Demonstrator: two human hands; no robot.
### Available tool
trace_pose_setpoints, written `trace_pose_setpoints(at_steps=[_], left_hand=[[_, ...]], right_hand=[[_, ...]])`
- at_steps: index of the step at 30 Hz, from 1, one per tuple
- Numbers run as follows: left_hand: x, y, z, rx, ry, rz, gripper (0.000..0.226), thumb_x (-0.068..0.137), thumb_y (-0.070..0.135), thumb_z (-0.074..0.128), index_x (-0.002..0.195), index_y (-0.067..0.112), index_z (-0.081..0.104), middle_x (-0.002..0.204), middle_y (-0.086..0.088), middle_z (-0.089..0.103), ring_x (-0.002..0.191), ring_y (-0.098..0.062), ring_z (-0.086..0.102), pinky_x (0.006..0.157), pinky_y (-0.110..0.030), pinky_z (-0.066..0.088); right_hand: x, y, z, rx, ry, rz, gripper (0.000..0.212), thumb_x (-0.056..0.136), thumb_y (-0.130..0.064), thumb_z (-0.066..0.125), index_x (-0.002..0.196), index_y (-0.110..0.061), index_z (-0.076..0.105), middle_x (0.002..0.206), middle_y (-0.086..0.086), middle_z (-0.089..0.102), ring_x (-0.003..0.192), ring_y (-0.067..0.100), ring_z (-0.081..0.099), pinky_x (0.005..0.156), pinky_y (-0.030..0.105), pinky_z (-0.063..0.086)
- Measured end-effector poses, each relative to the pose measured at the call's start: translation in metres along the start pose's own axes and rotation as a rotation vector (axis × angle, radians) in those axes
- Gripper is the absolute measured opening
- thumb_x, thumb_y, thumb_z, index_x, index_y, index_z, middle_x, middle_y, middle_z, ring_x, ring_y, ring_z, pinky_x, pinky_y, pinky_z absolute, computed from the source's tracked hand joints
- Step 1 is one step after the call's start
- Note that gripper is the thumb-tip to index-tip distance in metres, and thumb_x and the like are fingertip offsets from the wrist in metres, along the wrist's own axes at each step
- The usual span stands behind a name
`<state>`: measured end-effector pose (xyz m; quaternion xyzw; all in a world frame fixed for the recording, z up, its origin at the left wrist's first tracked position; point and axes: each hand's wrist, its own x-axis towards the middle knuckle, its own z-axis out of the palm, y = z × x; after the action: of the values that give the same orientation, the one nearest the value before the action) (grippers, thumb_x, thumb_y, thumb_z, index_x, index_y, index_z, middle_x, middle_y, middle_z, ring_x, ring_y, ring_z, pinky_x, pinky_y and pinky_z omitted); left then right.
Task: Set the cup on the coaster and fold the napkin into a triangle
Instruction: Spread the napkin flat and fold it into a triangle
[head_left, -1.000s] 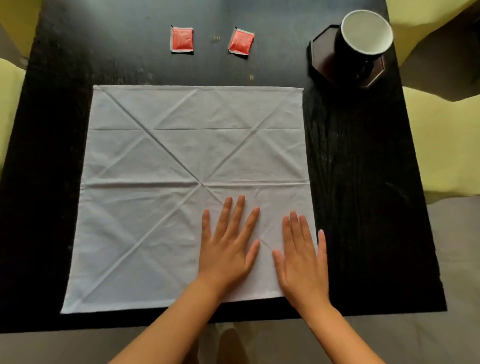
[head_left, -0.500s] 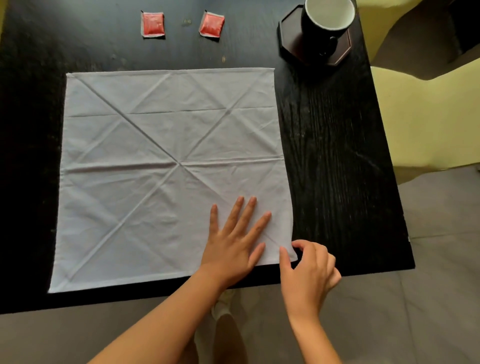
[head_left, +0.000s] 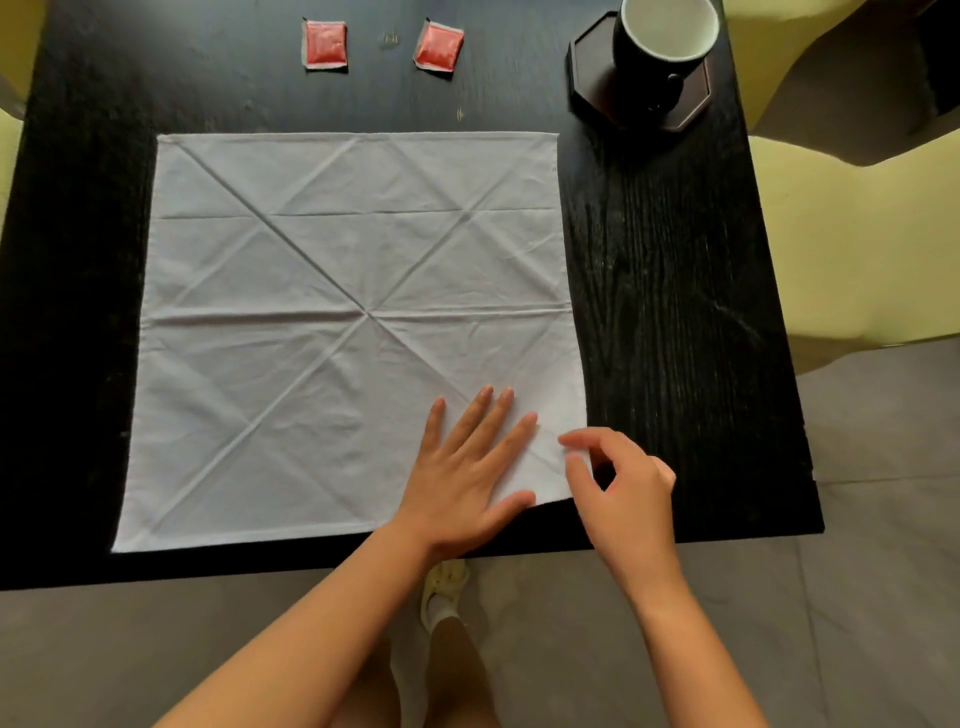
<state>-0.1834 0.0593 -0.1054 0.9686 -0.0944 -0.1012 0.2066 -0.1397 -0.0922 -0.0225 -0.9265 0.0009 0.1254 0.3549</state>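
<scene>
A white square napkin with several creases lies spread flat on the black table. At the far right, a black cup with a white inside stands on a dark octagonal coaster. My left hand rests flat on the napkin near its near right corner, fingers spread. My right hand is curled at that same corner, with thumb and index finger pinching the cloth's edge. The corner itself is hidden under those fingers.
Two small red packets lie at the far edge of the table, beyond the napkin. A yellow-green chair stands close on the right. The table's near edge runs just below my hands, with grey floor beneath.
My right hand lifted off the napkin, drew back to the near right corner and curled its thumb and index finger onto it. My left hand stayed flat. The camera view shifted.
</scene>
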Motion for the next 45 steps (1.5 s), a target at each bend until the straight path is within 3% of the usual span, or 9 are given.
trace_pose_setpoints(at_steps=[3,5,7,9,12,19,27,33,45], left_hand=[[-0.018,0.003,-0.001,-0.217,0.114,-0.03,0.071,0.084,0.059,0.043,0.143,0.02,0.034,0.15,0.0,0.033,0.142,-0.02,0.022,0.115,-0.048,0.008],[-0.027,0.008,-0.001,-0.346,0.252,-0.12,0.054,0.082,0.036,0.062,0.131,0.014,0.052,0.135,0.0,0.055,0.134,-0.015,0.038,0.112,-0.044,0.025],[-0.033,0.013,-0.002,-0.447,0.385,-0.253,0.029,0.079,0.017,0.065,0.108,0.013,0.066,0.111,-0.002,0.07,0.116,-0.015,0.056,0.1,-0.038,0.042],[-0.036,0.015,-0.011,-0.552,0.453,-0.433,0.01,0.083,0.02,0.061,0.089,0.017,0.068,0.086,0.0,0.072,0.086,-0.019,0.065,0.076,-0.037,0.052],[-0.037,0.009,-0.028,-0.721,0.499,-0.624,0.01,0.088,0.025,0.059,0.078,0.022,0.061,0.065,0.001,0.063,0.062,-0.018,0.058,0.058,-0.04,0.046],[-0.039,-0.044,-0.075,-0.754,0.742,-0.758,0.007,0.086,0.017,0.065,0.083,0.024,0.066,0.073,0.018,0.064,0.074,-0.001,0.061,0.063,-0.018,0.046],[-0.036,-0.135,-0.115,-0.662,0.881,-0.906,0.006,0.087,0.019,0.063,0.091,0.018,0.068,0.076,0.012,0.064,0.07,-0.001,0.06,0.061,-0.007,0.044],[-0.021,-0.202,-0.128,-0.576,0.824,-0.954,0.009,0.089,0.018,0.061,0.092,0.014,0.069,0.077,0.003,0.065,0.072,-0.013,0.059,0.062,-0.027,0.049],[-0.002,-0.271,-0.139,-0.339,0.726,-1.002,0.004,0.082,0.02,0.068,0.078,0.018,0.066,0.07,0.005,0.06,0.069,-0.012,0.048,0.054,-0.024,0.031]], right_hand=[[0.018,-0.012,-0.013,0.013,-0.138,-0.097,0.033,0.085,-0.017,0.04,0.096,-0.029,0.069,0.081,-0.024,0.059,0.087,-0.008,0.054,0.092,0.027,0.026],[0.033,-0.019,-0.016,-0.101,-0.206,-0.216,0.027,0.086,-0.015,0.051,0.098,-0.029,0.07,0.084,-0.021,0.063,0.09,-0.004,0.055,0.089,0.026,0.021],[0.049,-0.028,-0.015,-0.195,-0.22,-0.291,0.018,0.084,-0.017,0.062,0.092,-0.031,0.07,0.086,-0.016,0.067,0.091,0.001,0.056,0.086,0.026,0.019],[0.064,-0.043,-0.01,-0.211,-0.212,-0.351,0.011,0.082,-0.02,0.066,0.083,-0.03,0.07,0.082,-0.013,0.065,0.087,0.005,0.056,0.084,0.028,0.018],[0.084,-0.073,0.001,-0.19,-0.209,-0.455,0.005,0.08,-0.022,0.07,0.08,-0.027,0.071,0.088,-0.011,0.059,0.093,0.004,0.05,0.086,0.028,0.017],[0.126,-0.162,0.043,-0.132,-0.279,-0.616,0.004,0.083,-0.021,0.065,0.082,-0.022,0.069,0.082,-0.01,0.067,0.086,0.01,0.061,0.09,0.039,0.026],[0.176,-0.255,0.128,-0.137,-0.3,-0.706,0.007,0.082,-0.017,0.064,0.079,-0.019,0.071,0.082,-0.004,0.071,0.084,0.016,0.066,0.096,0.044,0.036],[0.215,-0.285,0.196,-0.191,-0.328,-0.633,0.009,0.083,-0.019,0.061,0.079,-0.021,0.069,0.084,-0.008,0.07,0.088,0.014,0.065,0.096,0.037,0.029],[0.261,-0.301,0.264,-0.288,-0.301,-0.5,0.012,0.084,-0.023,0.056,0.081,-0.024,0.068,0.092,-0.007,0.072,0.096,0.016,0.063,0.081,0.031,0.02]])
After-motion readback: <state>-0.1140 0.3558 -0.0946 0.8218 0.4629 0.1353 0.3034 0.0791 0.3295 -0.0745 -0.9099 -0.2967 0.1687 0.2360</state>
